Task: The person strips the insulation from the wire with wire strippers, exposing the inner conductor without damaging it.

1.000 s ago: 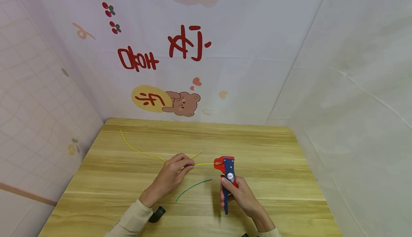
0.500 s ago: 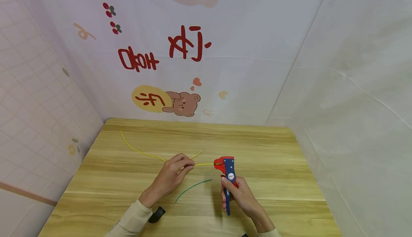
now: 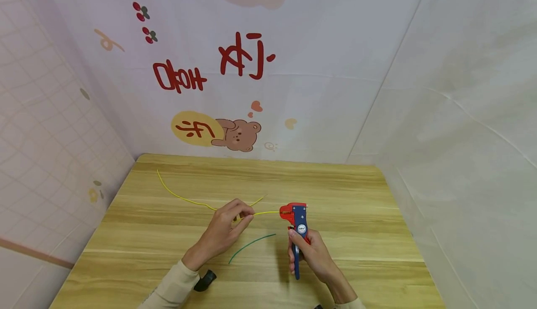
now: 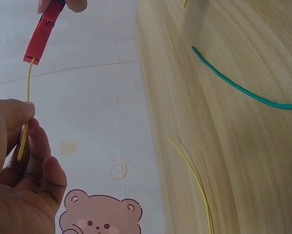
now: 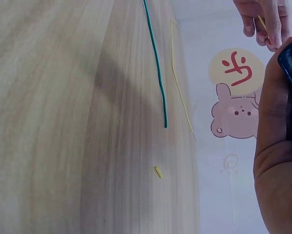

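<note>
In the head view my left hand pinches a short yellow wire between thumb and fingers. The wire's right end enters the red nose of a wire stripper. Around the blue and red handles of that tool curls my right hand. Seen from the left wrist, the wire runs from the red nose past my thumb, and its loose end lies over my fingers. How far it reaches inside the tool is hidden.
A longer yellow wire with a bare tip lies on the wooden table behind my left hand. A short green wire lies between my hands. The right wrist view shows a tiny yellow piece of insulation on the table.
The wire stripper has shifted very slightly up and to the right, and its lower handle has moved a little. The left hand stays nearly in place, still holding the wire.
</note>
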The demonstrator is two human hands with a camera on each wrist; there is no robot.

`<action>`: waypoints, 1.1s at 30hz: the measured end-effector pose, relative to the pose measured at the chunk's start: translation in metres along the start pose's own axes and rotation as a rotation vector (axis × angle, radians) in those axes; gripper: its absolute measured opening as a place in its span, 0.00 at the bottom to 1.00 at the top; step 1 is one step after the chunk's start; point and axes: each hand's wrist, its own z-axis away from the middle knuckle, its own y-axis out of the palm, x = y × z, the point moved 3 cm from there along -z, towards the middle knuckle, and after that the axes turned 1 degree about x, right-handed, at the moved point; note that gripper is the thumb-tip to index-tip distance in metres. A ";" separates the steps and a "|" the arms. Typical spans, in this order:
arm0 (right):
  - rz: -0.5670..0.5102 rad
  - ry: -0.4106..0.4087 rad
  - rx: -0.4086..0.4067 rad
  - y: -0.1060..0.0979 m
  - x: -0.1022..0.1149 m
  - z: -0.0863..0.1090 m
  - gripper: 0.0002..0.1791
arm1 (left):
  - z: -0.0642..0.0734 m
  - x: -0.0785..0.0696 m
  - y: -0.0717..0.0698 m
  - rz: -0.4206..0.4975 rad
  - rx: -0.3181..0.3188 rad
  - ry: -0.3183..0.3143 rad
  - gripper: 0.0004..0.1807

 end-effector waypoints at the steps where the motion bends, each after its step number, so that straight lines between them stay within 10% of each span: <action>1: 0.000 0.000 0.000 0.000 0.000 0.000 0.20 | 0.000 0.000 0.000 0.003 0.001 -0.004 0.08; 33: 0.016 -0.011 -0.063 0.011 0.005 -0.001 0.31 | 0.001 0.001 -0.004 0.001 -0.032 -0.007 0.09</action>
